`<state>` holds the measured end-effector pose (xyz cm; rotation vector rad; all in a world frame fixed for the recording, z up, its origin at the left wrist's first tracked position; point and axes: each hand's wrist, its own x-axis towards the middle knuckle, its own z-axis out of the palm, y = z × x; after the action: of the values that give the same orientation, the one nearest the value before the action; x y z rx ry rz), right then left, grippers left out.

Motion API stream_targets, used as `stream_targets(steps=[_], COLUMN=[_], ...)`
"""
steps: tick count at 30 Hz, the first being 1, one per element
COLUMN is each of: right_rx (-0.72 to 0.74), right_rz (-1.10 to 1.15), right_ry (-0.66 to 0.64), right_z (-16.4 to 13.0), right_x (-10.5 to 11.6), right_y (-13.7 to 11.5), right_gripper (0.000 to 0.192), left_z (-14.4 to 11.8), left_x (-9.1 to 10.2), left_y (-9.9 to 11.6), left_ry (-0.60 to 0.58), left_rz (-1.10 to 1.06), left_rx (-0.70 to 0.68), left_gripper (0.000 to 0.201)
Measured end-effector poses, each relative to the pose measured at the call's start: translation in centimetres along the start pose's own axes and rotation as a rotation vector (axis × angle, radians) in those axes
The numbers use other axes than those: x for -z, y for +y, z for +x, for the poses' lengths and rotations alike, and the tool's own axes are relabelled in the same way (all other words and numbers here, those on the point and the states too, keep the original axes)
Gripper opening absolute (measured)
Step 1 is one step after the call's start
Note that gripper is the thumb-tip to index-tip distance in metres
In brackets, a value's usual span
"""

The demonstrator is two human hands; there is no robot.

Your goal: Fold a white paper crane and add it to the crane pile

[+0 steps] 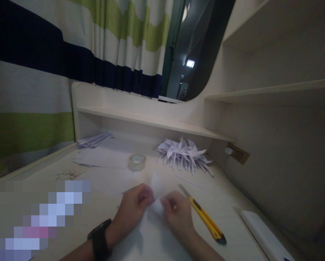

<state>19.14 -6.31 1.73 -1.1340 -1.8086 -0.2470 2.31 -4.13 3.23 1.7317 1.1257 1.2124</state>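
Observation:
Over the desk, my left hand (pixel 132 203) pinches the left side of a white piece of paper (pixel 158 185), a black watch on its wrist. Opposite it, my right hand (pixel 180 214) has its fingertips closed on the same paper's right side. Part of the paper rises to a point between the hands; blur hides its exact folds. To the right of my right hand lies a yellow utility knife (pixel 205 217), its blade pointing away. Beyond the hands stands a roll of clear tape (pixel 137 163). Several white paper pinwheels (pixel 182 150) are heaped at the back.
White paper sheets (pixel 105 156) and a stack of paper strips or rolls (pixel 95 140) lie back left, near a pile of tiny pieces (pixel 67 174). A thin white strip (pixel 189 182) sits by the knife. A white box-like object (pixel 262 232) is at right; pixelation covers the lower left.

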Motion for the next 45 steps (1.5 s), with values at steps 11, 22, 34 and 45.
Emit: stream_targets(steps=[11,22,34,45], right_rx=[0.492,0.421,0.463,0.302], right_rz=[-0.269,-0.126,-0.191,-0.039], right_ry=[0.11,0.165,0.166,0.132], right_z=[-0.4,0.2,0.2,0.5], right_x=[0.2,0.6,0.9,1.2], right_y=[0.7,-0.2,-0.2,-0.6], right_gripper=[0.014,0.014,0.013,0.012], left_z=[0.6,0.7,0.8,0.9], left_x=[-0.7,-0.7,0.2,0.6], left_y=[-1.2,-1.7,-0.1,0.6], left_ry=[-0.045,-0.017,-0.154,-0.147], left_rz=[-0.353,-0.554,-0.367,-0.045], left_rx=[0.166,0.211,0.105,-0.013], left_gripper=[0.011,0.024,0.029,0.029])
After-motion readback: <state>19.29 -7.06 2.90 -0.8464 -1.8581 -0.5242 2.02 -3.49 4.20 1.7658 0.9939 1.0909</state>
